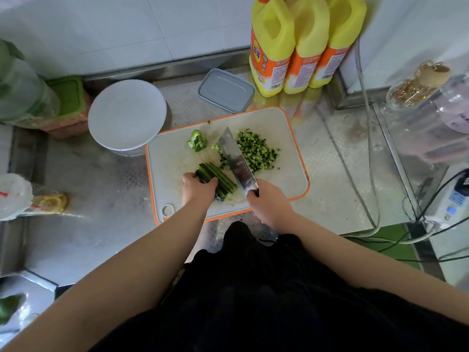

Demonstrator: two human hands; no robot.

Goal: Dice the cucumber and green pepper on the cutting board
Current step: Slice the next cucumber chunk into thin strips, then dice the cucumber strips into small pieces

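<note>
A white cutting board [284, 138] with an orange rim lies on the steel counter. On it, my left hand [196, 186] grips a bundle of long cucumber strips [219, 177]. My right hand [266, 199] holds the handle of a cleaver [236, 158], whose blade lies along the right side of the strips. Right of the blade sits a pile of diced cucumber [257, 151]. A piece of green pepper [197, 141] rests at the board's far left part.
A white round bowl [127, 114] stands left of the board, a grey lidded box [225, 90] behind it. Three yellow bottles [302, 44] stand at the back. Glass jars [431, 110] and cables [373, 174] are at the right. Bags and a green-lidded container [68, 97] sit left.
</note>
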